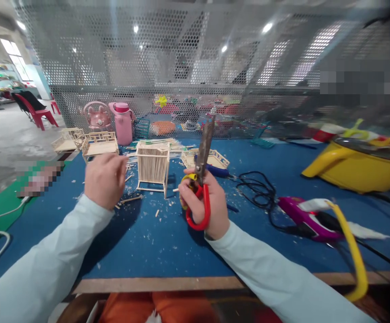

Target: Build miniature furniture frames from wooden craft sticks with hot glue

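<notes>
My right hand [208, 202] is closed round the red and yellow handles of a pair of scissors [203, 157], whose blades point up and away from me. My left hand [104, 179] is pinched shut, apparently on thin wooden sticks [127, 158] that poke out to the right; motion blur hides the detail. Between the two hands a small stick-built cage-like model [152, 165] stands on the blue table [154, 242]. Loose sticks and wood chips lie around it.
More stick models [98, 143] and a pink bottle [123, 122] stand at the back left by a perforated metal screen [181, 67]. A purple glue gun [302, 217] with black cable lies right; a yellow tub [359, 168] sits far right.
</notes>
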A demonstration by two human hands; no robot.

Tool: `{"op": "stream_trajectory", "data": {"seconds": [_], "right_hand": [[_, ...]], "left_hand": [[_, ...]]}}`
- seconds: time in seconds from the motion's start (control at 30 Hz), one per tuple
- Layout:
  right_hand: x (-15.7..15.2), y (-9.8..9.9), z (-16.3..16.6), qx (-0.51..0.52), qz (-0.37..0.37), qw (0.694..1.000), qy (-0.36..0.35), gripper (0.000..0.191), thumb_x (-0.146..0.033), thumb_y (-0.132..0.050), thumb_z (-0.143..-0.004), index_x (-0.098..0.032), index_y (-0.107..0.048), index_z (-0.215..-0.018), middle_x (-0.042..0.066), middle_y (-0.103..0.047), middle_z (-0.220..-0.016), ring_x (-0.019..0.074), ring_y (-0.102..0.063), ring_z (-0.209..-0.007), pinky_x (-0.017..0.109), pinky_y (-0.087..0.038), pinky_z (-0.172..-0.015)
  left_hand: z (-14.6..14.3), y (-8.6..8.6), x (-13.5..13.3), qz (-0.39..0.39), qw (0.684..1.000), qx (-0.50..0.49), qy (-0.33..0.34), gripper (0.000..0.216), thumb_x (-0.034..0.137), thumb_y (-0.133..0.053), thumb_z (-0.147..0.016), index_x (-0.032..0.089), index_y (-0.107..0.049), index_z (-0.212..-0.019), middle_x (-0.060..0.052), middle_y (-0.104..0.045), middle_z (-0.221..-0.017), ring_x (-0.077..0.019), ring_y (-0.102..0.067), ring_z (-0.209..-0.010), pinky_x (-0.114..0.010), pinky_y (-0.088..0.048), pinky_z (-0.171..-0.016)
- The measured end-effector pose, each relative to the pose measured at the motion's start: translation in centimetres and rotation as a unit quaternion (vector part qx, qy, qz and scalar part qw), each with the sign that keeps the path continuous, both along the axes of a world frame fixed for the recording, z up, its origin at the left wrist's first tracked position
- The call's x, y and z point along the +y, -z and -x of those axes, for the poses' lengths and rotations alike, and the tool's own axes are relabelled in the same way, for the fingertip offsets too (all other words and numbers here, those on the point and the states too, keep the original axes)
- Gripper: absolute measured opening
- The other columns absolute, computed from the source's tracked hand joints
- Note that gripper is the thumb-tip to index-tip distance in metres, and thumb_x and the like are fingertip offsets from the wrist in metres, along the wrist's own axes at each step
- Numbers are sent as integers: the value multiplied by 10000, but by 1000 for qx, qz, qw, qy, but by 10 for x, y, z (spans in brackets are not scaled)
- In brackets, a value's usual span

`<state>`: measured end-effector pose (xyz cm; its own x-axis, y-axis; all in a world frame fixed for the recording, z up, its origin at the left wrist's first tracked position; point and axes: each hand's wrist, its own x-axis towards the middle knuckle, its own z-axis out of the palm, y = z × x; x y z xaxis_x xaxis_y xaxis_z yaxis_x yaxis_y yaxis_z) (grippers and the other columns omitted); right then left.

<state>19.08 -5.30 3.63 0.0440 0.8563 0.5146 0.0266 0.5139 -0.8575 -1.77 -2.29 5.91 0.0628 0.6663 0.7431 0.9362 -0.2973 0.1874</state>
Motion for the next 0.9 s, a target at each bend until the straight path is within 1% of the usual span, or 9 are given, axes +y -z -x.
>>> {"op": "stream_trajectory", "data": {"seconds": [0.07, 0.13, 0.2, 0.3, 0.5, 0.6, 0.7, 0.8, 0.9], "right_hand": [[-4, 0, 3, 5, 25, 999, -34, 281, -292, -617, -775, -225, -478, -1011, -61, -514, -699, 54, -476, -465, 200, -408, -430], [-7, -1, 5, 4, 43, 997, -59, 286, -302, -619, -778, -222, -471, -1009, -60, -509, -699, 53, -470, -459, 202, -404, -427], [-9, -2, 7, -6, 52, 996, -73, 284, -315, -623, -776, -217, -473, -996, -55, -506, -696, 57, -470, -463, 204, -399, -425], [-11, -2, 8, -17, 55, 995, -76, 281, -324, -622, -775, -217, -472, -988, -49, -507, -697, 66, -479, -476, 210, -402, -433], [-10, -2, 9, -19, 49, 995, -84, 269, -308, -612, -783, -223, -474, -998, -50, -504, -710, 70, -476, -490, 222, -404, -464], [-8, 2, 8, 0, 58, 992, -110, 286, -325, -597, -802, -234, -456, -1033, -50, -490, -725, 77, -474, -517, 232, -411, -491], [-8, 7, 6, -10, 66, 985, -157, 307, -376, -581, -812, -230, -450, -1049, -37, -466, -758, 93, -474, -596, 243, -426, -537], [-11, 5, 6, -27, 64, 985, -159, 305, -424, -580, -807, -214, -471, -1000, -32, -456, -741, 96, -457, -601, 244, -418, -542], [-15, -1, 7, -11, 75, 989, -127, 277, -418, -598, -793, -212, -483, -938, -37, -478, -693, 93, -475, -550, 240, -423, -512]], "left_hand": [[-19, 6, -14, 39, 988, -30, 144, 335, 381, -470, -861, 166, -631, -661, -55, -630, -645, -182, -577, -657, -295, -442, -654], [-35, 13, -28, 113, 956, -65, 264, 337, 403, -464, -865, 164, -612, -679, -22, -604, -605, -136, -536, -573, -245, -405, -563], [-47, 19, -38, 165, 930, -100, 312, 324, 373, -428, -884, 160, -596, -706, -14, -597, -621, -119, -514, -563, -228, -382, -546], [-55, 24, -43, 201, 911, -165, 320, 321, 315, -401, -895, 159, -553, -660, 3, -547, -584, -104, -469, -540, -215, -356, -533], [-58, 26, -41, 246, 878, -234, 336, 345, 342, -409, -892, 158, -522, -622, 21, -491, -557, -96, -429, -531, -215, -338, -530], [-57, 24, -39, 240, 865, -288, 335, 361, 340, -393, -898, 159, -508, -608, 21, -479, -545, -96, -430, -527, -218, -349, -533], [-53, 21, -37, 208, 848, -350, 341, 289, 345, -431, -884, 151, -570, -723, 16, -516, -587, -98, -456, -547, -215, -381, -545], [-51, 19, -37, 179, 855, -339, 348, 257, 321, -470, -865, 153, -566, -695, 19, -514, -570, -90, -445, -529, -205, -374, -521], [-52, 19, -39, 164, 878, -260, 368, 228, 248, -498, -836, 154, -558, -637, 17, -537, -553, -82, -450, -510, -197, -364, -509]]}}
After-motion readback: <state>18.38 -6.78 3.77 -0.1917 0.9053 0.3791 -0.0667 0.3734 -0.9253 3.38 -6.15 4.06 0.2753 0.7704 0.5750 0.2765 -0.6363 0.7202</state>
